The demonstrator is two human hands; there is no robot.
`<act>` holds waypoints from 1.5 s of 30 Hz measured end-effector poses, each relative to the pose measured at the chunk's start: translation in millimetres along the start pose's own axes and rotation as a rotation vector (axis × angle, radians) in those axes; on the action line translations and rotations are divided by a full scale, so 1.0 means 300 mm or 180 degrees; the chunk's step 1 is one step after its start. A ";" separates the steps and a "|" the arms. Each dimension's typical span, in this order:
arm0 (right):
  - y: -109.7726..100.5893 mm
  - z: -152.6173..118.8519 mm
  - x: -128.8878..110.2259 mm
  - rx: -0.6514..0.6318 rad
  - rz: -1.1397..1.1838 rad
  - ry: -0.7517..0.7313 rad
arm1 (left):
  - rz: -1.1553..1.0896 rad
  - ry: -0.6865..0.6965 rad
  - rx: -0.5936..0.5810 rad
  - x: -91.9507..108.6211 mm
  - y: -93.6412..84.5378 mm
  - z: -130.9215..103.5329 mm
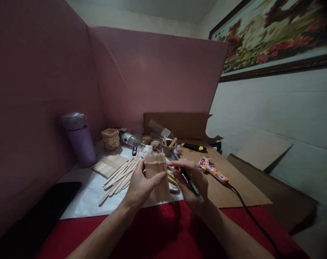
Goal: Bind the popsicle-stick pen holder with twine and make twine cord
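Wood, in pale flat sticks set side by side, made up the stick piece [157, 187], which stood roughly upright above the table's near middle, with a band of twine [155, 162] across its upper part. The left hand [143, 185] grasped it from the left, thumb across the front. The right hand [194, 178], just to the right, gripped a dark pen [189, 176] slantwise.

Beneath, a red cloth [152, 233] covered the near surface. A white sheet [74, 201] lay over its left part and a brown cardboard sheet [241, 196] over its right. Loose sticks [118, 181] fanned out left of the left hand, beside a banded stick bundle [105, 167]. Farther back were a decorated pot [110, 140], a clear bottle [129, 139] and a cup [167, 149] holding sticks. A purple tumbler [82, 147] stood at the far left. On the cardboard lay a black-and-yellow tool [192, 147] and, nearer, a patterned glue gun [213, 172], its black cord [246, 208] running toward the near right.

Pink panels [158, 72] enclosed the left and far sides. Beyond, at right, a framed picture [273, 39] hung on a pale wall [273, 97].
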State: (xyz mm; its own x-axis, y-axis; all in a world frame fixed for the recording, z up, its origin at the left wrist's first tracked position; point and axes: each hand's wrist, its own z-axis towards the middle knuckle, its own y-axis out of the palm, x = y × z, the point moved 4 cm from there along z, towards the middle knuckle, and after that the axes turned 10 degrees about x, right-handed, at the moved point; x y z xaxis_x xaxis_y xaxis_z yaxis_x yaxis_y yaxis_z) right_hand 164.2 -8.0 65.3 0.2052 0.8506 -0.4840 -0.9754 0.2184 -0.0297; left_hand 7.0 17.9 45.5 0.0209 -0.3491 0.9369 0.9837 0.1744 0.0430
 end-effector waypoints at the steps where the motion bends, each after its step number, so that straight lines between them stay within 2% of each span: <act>1: 0.003 -0.005 -0.011 -0.0079 -0.0014 -0.0166 | 0.0006 0.0053 -0.0018 0.003 0.002 -0.001; 5: 0.014 -0.007 -0.029 -0.0378 -0.0002 -0.0378 | 0.0223 0.0287 -0.0085 0.013 0.013 -0.011; 9: 0.024 -0.001 -0.037 -0.0575 -0.0012 -0.0416 | 0.0365 0.0233 -0.0096 0.008 0.020 -0.018; 16: 0.007 0.000 -0.026 -0.0226 0.0099 -0.0313 | 0.0375 0.0181 -0.0187 -0.001 0.021 -0.014; 21: 0.020 0.001 -0.021 -0.0524 -0.0026 -0.0202 | 0.0375 0.0026 -0.0181 -0.010 0.017 -0.011; 26: 0.006 0.003 -0.015 -0.0285 0.0003 -0.0177 | 0.0298 -0.0075 -0.0340 0.000 0.025 -0.021; 30: 0.015 0.003 -0.018 -0.0483 -0.0043 -0.0302 | 0.0425 0.0009 -0.0339 -0.002 0.025 -0.024; 36: 0.013 0.005 -0.009 -0.0404 -0.0213 -0.0306 | 0.0579 0.0060 -0.0379 -0.015 0.026 -0.027; 39: 0.009 0.000 -0.002 -0.0244 -0.0165 -0.0111 | 0.0502 0.0075 -0.0354 -0.009 0.028 -0.027; 43: -0.007 0.001 0.032 0.0296 -0.0096 0.0556 | -0.0141 -0.0005 -0.0412 0.003 0.035 -0.030; 45: 0.007 -0.001 0.055 0.0181 0.0176 0.0942 | -0.0612 -0.0108 -0.0446 0.003 0.039 -0.033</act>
State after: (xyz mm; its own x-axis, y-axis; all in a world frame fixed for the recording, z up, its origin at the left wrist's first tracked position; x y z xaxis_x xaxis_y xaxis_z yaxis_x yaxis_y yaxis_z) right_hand 165.5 6.6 57.1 0.1115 0.6875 -0.7175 -0.9766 0.2093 0.0487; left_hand 20.3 10.5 43.4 -0.1728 -0.3318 0.9274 0.9843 -0.0227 0.1752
